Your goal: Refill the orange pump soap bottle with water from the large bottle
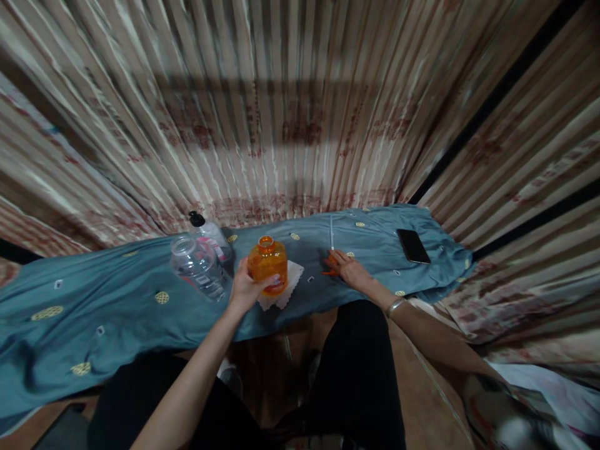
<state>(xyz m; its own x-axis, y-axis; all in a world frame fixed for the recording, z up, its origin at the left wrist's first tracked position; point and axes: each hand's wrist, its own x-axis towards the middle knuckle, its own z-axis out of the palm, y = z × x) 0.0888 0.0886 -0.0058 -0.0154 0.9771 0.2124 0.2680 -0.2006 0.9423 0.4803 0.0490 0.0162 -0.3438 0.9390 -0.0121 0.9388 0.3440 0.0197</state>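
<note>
The room was dim and warm-toned, and the curtain [300,125] smeared into streaks toward the edges (heavy wide-angle stretch). A broad shadow band crossed it. The orange jar [267,264] glowed; the lower corners stayed blurred.

Orange translucent jar [267,263] | white napkin [287,284] | teal cloth [117,300], gold round motifs | black phone [413,245] | striped beige-red curtain [290,112]

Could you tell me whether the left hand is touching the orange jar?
Touching. The head view shows the left hand wrapped against the side of the orange jar, thumb lying across its front, with no gap between them.
</note>
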